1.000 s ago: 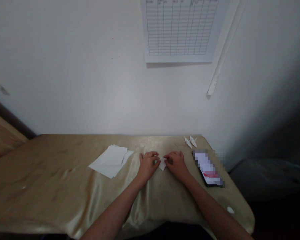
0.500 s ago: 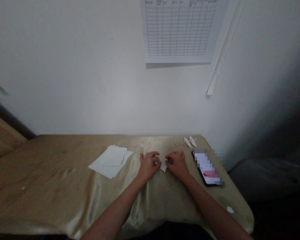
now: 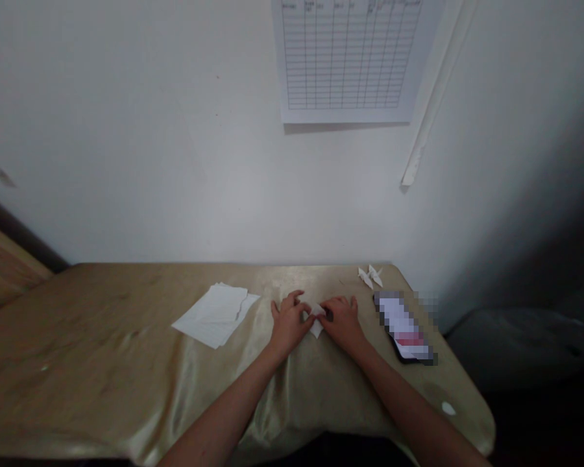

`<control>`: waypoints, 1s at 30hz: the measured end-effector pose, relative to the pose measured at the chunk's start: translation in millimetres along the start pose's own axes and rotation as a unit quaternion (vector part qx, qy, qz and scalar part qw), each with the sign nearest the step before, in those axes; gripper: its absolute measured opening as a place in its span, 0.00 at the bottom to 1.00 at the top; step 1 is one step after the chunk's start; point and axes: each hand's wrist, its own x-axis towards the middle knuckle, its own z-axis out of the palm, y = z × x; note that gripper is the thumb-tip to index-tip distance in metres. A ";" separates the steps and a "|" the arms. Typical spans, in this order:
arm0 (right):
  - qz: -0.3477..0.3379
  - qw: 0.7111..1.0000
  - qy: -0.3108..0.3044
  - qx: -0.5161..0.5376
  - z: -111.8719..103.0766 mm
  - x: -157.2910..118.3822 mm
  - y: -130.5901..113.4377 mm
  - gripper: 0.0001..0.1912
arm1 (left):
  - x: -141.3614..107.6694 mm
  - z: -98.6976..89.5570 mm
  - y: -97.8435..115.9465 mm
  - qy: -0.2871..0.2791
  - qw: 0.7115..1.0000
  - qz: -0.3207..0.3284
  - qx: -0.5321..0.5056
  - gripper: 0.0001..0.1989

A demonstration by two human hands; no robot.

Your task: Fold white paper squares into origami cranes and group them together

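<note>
**So, the gap between the fingertips just closed**

The thumb sides of the left hand (image 3: 287, 322) and right hand (image 3: 344, 322) now meet over the small white folded paper (image 3: 316, 329), right of center in the lower half of the frame. A moment ago they were pinching it from opposite sides, with more paper showing between them. Both hands are mostly curled; the left has its thumb and index in a loose pinch on the paper, other fingers lifted a bit, and the right pinches tighter (can't tell exactly which layers each has). My read: pressure now sits mid-paper instead of at the edges, so a slip could skew the layers.

The rest looks unmoved: loose white sheets (image 3: 211, 314) left of the hands, 2 little folded paper figures (image 3: 365, 278) up and right, phone (image 3: 403, 327) below those, white scrap (image 3: 448, 408) lower right, all on the gold cloth (image 3: 102, 363).
</note>
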 end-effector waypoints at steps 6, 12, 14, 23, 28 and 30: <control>0.016 1.000 -0.007 -0.021 0.8 -0.5 -0.4 0.08 | 0.4 -0.1 2.3 -0.002 1.000 -0.010 0.003 0.03; 0.018 1.000 -0.006 -0.019 2.6 0.0 -0.5 0.11 | 1.0 -2.0 6.7 0.001 1.000 -0.017 0.007 0.04; 0.020 1.000 -0.007 -0.021 3.1 0.3 -1.1 0.13 | 0.8 -2.1 7.0 0.003 1.000 -0.013 0.009 0.04; 0.005 1.000 -0.008 -0.021 3.6 0.8 4.1 0.11 | -0.4 0.9 2.8 0.005 1.000 -0.007 0.014 0.06; -0.008 1.000 -0.012 -0.009 1.2 -0.1 6.7 0.08 | -0.9 0.6 0.6 0.001 1.000 -0.001 0.009 0.05; -0.006 1.000 -0.013 -0.010 0.9 -0.3 6.0 0.09 | -0.8 0.9 0.1 -0.001 1.000 0.000 0.010 0.05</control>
